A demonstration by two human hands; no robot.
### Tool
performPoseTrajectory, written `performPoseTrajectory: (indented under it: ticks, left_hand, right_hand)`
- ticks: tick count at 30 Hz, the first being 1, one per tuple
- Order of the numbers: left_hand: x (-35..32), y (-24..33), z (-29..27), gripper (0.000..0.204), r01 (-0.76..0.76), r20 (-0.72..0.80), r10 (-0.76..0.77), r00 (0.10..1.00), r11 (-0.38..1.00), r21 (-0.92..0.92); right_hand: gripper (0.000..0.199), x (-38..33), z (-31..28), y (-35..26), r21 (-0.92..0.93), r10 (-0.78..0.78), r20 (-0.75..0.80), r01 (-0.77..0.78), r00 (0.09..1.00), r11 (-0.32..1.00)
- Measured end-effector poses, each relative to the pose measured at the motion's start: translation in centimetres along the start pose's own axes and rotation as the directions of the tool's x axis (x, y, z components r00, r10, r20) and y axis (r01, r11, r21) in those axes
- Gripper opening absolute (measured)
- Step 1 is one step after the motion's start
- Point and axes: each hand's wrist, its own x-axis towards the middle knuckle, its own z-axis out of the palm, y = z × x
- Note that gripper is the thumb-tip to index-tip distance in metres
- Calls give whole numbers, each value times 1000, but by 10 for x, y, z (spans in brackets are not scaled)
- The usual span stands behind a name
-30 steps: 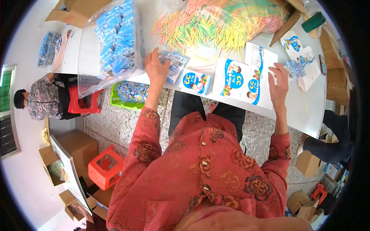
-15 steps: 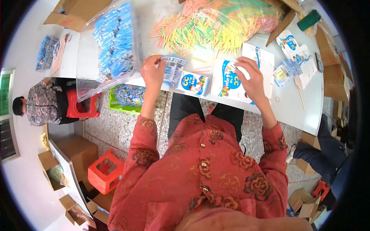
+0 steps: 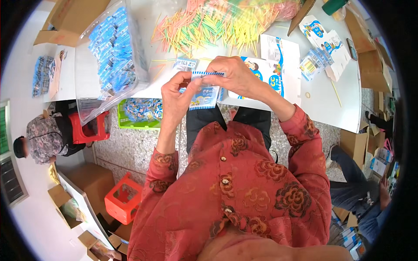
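Over the table's front edge I hold a small blue-and-white printed packet [image 3: 203, 96] upright between both hands. My left hand [image 3: 175, 96] pinches its left side, thumb in front. Closed at its upper edge is my right hand [image 3: 238, 77], fingers partly hiding the top. Another striped packet [image 3: 186, 64] lies just beyond my left hand, and part of one more shows behind the held packet. Under and beside my right forearm lies a flat white carton [image 3: 282, 65] with blue print.
A clear plastic bin [image 3: 138, 65] of blue packets stands left. Loose coloured sticks [image 3: 209, 30] are heaped at the back. More packets [image 3: 314, 63] and cartons [image 3: 333, 45] lie right. Below the table are a green crate [image 3: 138, 126] and red stools [image 3: 124, 198]. Other people sit at both sides.
My right hand has left the carton and moved left to meet my left hand. A packet is now lifted between both hands. The view has shifted slightly.
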Motion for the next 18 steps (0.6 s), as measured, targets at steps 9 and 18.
performPoseTrajectory:
  ticks: [9,18]
  left_hand:
    - [-11,0,7,18,-121,42,114,993,893,434]
    - [-22,-12,13,6,62,-40,-61,997,998,31]
  right_hand:
    - [14,-8,5,4,-152,-192,-172,166,966,974]
    - [21,-14,2,-13,-57,-170,-230,161,958,985]
